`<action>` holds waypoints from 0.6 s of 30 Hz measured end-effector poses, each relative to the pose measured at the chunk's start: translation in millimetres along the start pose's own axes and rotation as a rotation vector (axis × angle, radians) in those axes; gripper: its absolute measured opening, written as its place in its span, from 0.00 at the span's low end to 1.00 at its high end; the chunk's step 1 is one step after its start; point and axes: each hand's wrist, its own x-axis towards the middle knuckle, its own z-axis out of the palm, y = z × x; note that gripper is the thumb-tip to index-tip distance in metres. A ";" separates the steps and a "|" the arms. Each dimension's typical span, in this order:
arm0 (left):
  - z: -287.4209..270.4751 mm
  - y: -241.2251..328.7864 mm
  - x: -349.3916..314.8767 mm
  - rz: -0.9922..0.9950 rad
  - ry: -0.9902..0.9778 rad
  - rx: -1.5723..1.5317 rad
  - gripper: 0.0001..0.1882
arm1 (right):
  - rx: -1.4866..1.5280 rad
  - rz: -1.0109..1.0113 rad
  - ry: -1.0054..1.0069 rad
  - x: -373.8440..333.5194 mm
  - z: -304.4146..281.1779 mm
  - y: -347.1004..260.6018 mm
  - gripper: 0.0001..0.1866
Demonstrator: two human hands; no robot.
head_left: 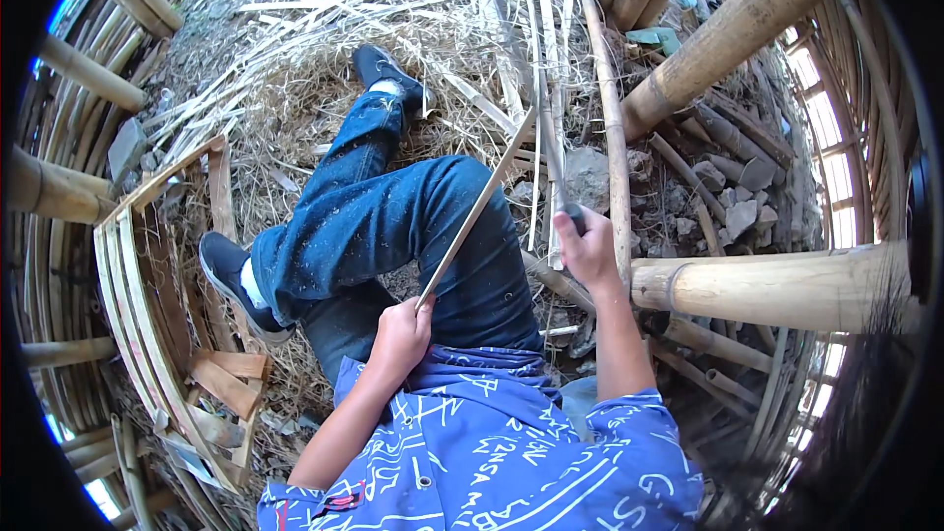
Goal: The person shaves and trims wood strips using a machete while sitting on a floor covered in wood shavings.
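My left hand point(401, 336) is closed around the lower end of a thin bamboo strip point(476, 210), close to my lap. The strip slants up and to the right across my raised knee. In my right hand point(590, 254) is the dark handle of a long knife, held by closed fingers. Its narrow grey blade point(551, 143) points away from me, and the strip's far end lies beside it. I cannot tell whether blade and strip touch.
Split bamboo strips point(324, 2) and shavings litter the ground ahead. Thick bamboo poles point(777, 287) stand at the right, near my right forearm. Stones point(742, 216) lie beyond them. A slatted wooden crate point(138, 305) is at the left, beside my shoe point(236, 275).
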 end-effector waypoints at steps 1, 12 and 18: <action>0.7 -1.4 -0.1 -0.004 0.015 0.009 0.19 | -0.120 0.037 -0.090 1.7 -1.4 -24.5 0.30; 6.0 2.5 0.6 0.046 0.065 0.033 0.18 | -0.704 -0.071 -0.314 42.9 2.8 -25.4 0.31; 4.9 2.6 0.3 0.029 0.076 0.020 0.18 | -0.800 -0.099 -0.366 58.3 4.2 -26.9 0.39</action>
